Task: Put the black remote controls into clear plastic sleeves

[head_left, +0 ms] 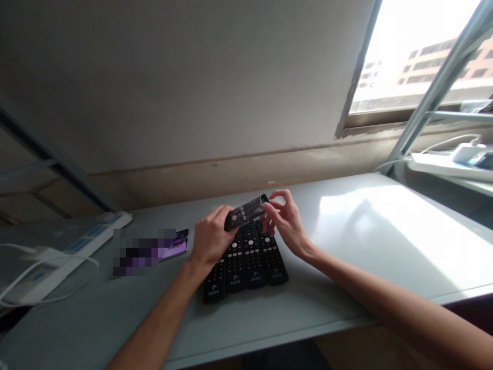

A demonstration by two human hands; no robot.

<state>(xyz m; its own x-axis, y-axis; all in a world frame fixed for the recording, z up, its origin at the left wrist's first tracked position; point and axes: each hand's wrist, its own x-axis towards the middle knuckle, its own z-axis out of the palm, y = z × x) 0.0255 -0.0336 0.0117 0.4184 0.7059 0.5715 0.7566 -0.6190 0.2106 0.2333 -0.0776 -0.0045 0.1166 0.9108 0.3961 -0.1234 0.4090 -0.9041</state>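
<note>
Above the desk, my left hand (212,231) is closed around the lower end of a black remote control (246,211), which is tilted with its buttons facing up. A greyish sheen covers part of it; whether this is clear film I cannot tell. At its far end, the thumb and bent forefinger of my right hand (284,218) pinch the tip, with the other fingers curled beneath. Under both hands, several similar black remote controls (254,262) lie side by side on the desk, button side up. Their upper ends are partly hidden by my hands and the held remote.
A phone (177,246), partly pixelated, lies on the pale desk (308,318) left of the remotes. Farther left is a white power strip (82,246) with a white cable (50,257). A wall stands behind the desk, and a window (408,61) and metal post are on the right.
</note>
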